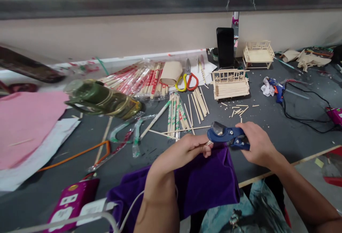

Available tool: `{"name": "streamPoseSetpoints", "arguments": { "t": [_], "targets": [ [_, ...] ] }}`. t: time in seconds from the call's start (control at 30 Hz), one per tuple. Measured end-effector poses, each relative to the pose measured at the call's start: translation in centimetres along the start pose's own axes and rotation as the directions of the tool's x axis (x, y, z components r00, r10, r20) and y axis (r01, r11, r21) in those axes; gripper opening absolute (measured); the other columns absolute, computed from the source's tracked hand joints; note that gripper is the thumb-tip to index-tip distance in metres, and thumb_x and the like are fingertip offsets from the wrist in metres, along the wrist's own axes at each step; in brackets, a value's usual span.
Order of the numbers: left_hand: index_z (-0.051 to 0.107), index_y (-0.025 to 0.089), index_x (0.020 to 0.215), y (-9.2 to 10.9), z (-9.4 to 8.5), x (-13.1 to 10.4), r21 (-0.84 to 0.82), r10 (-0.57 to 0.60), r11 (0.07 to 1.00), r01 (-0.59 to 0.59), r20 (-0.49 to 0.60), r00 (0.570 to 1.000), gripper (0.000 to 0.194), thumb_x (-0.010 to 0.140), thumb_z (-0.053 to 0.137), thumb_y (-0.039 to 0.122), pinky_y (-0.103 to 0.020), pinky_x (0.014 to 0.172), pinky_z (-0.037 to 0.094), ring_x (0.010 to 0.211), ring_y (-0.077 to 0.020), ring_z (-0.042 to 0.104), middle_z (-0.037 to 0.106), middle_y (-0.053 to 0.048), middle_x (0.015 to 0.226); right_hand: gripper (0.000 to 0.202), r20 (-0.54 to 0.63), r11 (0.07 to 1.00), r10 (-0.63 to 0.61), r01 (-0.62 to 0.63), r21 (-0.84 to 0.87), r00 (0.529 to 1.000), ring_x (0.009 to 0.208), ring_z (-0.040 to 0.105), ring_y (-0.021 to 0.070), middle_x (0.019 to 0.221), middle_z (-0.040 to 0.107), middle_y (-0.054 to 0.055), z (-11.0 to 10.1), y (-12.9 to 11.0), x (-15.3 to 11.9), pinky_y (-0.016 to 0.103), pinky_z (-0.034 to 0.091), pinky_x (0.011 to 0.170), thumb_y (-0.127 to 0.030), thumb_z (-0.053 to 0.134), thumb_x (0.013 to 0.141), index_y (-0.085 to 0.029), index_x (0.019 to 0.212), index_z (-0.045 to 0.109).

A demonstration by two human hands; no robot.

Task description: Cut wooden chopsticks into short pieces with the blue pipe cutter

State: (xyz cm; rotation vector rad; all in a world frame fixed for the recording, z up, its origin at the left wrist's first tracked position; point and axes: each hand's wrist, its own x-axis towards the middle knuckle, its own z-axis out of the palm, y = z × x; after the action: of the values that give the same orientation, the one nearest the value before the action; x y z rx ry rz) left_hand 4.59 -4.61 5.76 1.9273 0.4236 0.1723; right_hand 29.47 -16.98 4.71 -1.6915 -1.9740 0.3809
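Blue-handled cutters (226, 135) are in my right hand (258, 142), its fingers wrapped round the handles. My left hand (193, 146) is closed on a thin wooden stick (209, 142), whose end lies by the cutter head. Both hands are over a purple cloth (208, 183) at the table's front edge. Beyond them stands a small wooden bench model (231, 86), with short cut pieces (240, 111) in front of it. Loose sticks (198, 104) and wrapped chopsticks (174, 115) lie to the left of these.
A phone (225, 47) stands upright near a second bench model (258, 55). Scissors (188, 78), a green bottle (107, 99) and a magenta power strip (73, 201) lie on the left. At right are a glue gun (278, 89) and its black cable.
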Motion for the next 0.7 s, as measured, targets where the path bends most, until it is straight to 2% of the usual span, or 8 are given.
{"name": "streamPoseSetpoints", "arguments": {
  "t": [0.1, 0.17, 0.27, 0.33, 0.4, 0.5, 0.7],
  "targets": [
    [0.062, 0.015, 0.085, 0.0, 0.1, 0.2, -0.154, -0.051, 0.986, 0.064, 0.086, 0.995, 0.028, 0.101, 0.049, 0.032, -0.019, 0.063, 0.048, 0.067, -0.0128, 0.068, 0.073, -0.006, 0.073, 0.047, 0.071, 0.973, 0.08, -0.094, 0.212, 0.994, 0.103, 0.062, 0.0278, 0.112, 0.066, 0.012, -0.2, 0.0, -0.2, 0.043, 0.051, 0.09, -0.019, 0.059, 0.077, -0.02, 0.124, 0.055],
    [0.061, 0.014, 0.085, 0.1, 0.4, 0.4, -0.294, -0.085, 0.948, 0.119, 0.126, 0.988, 0.031, 0.1, 0.053, 0.04, -0.019, 0.057, 0.047, 0.065, -0.0136, 0.069, 0.073, -0.008, 0.074, 0.038, 0.133, 0.889, 0.165, -0.206, 0.409, 0.977, 0.093, 0.065, 0.023, 0.106, 0.067, 0.008, -0.4, 0.0, -0.1, 0.037, 0.053, 0.083, -0.025, 0.061, 0.083, -0.021, 0.121, 0.057],
    [0.058, 0.015, 0.086, 0.2, 1.3, 1.1, -0.52, -0.088, 0.834, 0.184, 0.204, 0.975, 0.033, 0.095, 0.061, 0.047, -0.022, 0.056, 0.05, 0.062, -0.0158, 0.07, 0.075, -0.01, 0.076, 0.031, 0.187, 0.626, 0.268, -0.318, 0.712, 0.945, 0.077, 0.064, 0.017, 0.093, 0.069, 0.004, -0.6, -0.1, 0.4, 0.031, 0.053, 0.072, -0.035, 0.067, 0.085, -0.021, 0.112, 0.062],
    [0.057, 0.016, 0.085, 0.2, 2.1, 1.7, -0.625, -0.053, 0.751, 0.212, 0.263, 0.963, 0.035, 0.091, 0.066, 0.048, -0.024, 0.055, 0.052, 0.058, -0.0165, 0.07, 0.075, -0.009, 0.073, 0.032, 0.163, 0.442, 0.304, -0.291, 0.849, 0.939, 0.074, 0.064, 0.0158, 0.09, 0.07, 0.003, -0.5, -0.5, 1.1, 0.03, 0.054, 0.07, -0.039, 0.073, 0.081, -0.021, 0.107, 0.064],
    [0.056, 0.016, 0.084, 0.0, 2.7, 2.2, -0.688, -0.031, 0.689, 0.23, 0.288, 0.957, 0.036, 0.088, 0.07, 0.049, -0.023, 0.052, 0.052, 0.054, -0.0165, 0.069, 0.074, -0.008, 0.069, 0.034, 0.109, 0.325, 0.35, -0.23, 0.917, 0.93, 0.071, 0.065, 0.0152, 0.088, 0.071, 0.003, -0.3, -1.1, 2.1, 0.03, 0.054, 0.068, -0.039, 0.079, 0.076, -0.021, 0.102, 0.066],
    [0.056, 0.016, 0.084, -0.2, 3.2, 2.8, -0.717, -0.048, 0.656, 0.236, 0.272, 0.961, 0.037, 0.087, 0.072, 0.048, -0.022, 0.049, 0.051, 0.052, -0.0155, 0.068, 0.074, -0.007, 0.068, 0.032, 0.045, 0.271, 0.424, -0.174, 0.947, 0.904, 0.064, 0.063, 0.0133, 0.08, 0.07, -0.001, 0.4, -2.0, 3.5, 0.027, 0.053, 0.063, -0.036, 0.083, 0.07, -0.021, 0.092, 0.067],
    [0.056, 0.015, 0.086, -0.5, 3.1, 2.9, -0.659, -0.137, 0.716, 0.231, 0.192, 0.972, 0.038, 0.086, 0.072, 0.049, -0.021, 0.053, 0.053, 0.058, -0.0152, 0.071, 0.076, -0.009, 0.076, 0.028, -0.042, 0.327, 0.506, -0.147, 0.933, 0.862, 0.063, 0.064, 0.013, 0.073, 0.068, -0.004, 2.0, -2.2, 4.6, 0.026, 0.054, 0.062, -0.032, 0.083, 0.069, -0.022, 0.088, 0.066]
  ]
}}
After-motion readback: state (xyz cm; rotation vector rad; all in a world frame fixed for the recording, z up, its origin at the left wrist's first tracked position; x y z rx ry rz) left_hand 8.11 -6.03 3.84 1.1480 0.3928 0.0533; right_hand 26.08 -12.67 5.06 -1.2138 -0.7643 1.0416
